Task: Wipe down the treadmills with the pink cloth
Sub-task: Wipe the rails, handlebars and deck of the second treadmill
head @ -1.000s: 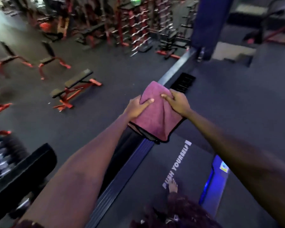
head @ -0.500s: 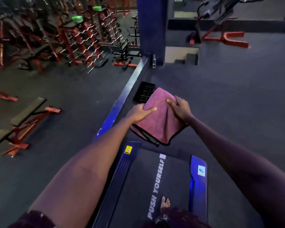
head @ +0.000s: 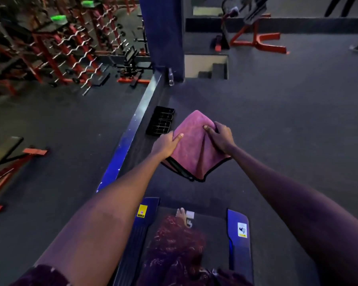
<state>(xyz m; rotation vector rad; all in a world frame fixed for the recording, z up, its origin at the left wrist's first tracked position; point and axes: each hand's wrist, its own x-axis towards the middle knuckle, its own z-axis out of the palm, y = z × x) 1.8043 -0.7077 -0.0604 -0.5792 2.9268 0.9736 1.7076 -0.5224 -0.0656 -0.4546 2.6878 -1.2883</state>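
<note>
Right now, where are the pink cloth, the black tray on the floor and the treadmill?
pink cloth (head: 191,147): head view, middle of the folded face.
black tray (head: 160,120): head view, centre of its grid.
treadmill (head: 239,234): head view, blue right side rail.

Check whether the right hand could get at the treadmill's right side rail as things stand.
Probably not without bending down. The right hand grips the pink cloth together with the left hand, held out in the air ahead. The right side rail lies bare far below, nothing covering it.
</note>
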